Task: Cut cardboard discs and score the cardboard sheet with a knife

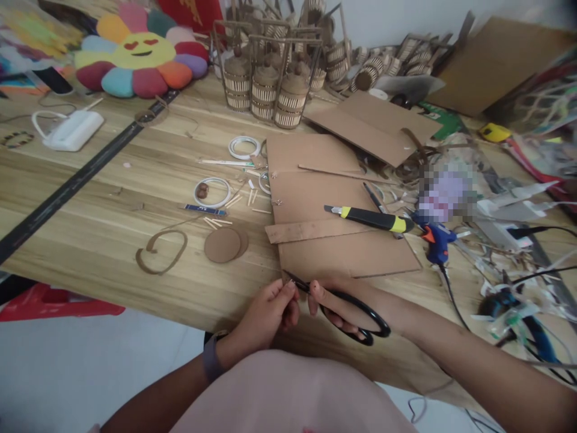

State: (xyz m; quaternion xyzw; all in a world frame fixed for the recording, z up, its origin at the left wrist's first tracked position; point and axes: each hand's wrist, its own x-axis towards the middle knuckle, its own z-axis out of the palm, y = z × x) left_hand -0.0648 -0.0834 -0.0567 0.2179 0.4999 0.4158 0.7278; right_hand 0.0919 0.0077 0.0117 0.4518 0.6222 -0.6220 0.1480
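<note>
My right hand point(338, 307) grips a pair of black-handled scissors point(378, 325), whose blades point left toward my other hand. Thumb and fingers pinched together, my left hand point(274, 304) is at the blade tips; whatever it holds there is too small to make out. Both hands are at the table's near edge, just below a cardboard sheet point(315, 258). On that sheet lie a cardboard strip point(311, 231) and a black and yellow utility knife point(374, 218). Left of it are round cardboard discs point(222, 245), a curled brown strip point(162, 252) and several short sticks point(219, 222).
Small lantern-like stick models point(264, 90) stand at the back, near a flower cushion point(139, 54). A long black ruler point(85, 168) crosses the left side. To the right are a blue glue gun point(437, 240), its cord, and pliers point(532, 325). Rolls of white tape point(213, 192) lie mid-table.
</note>
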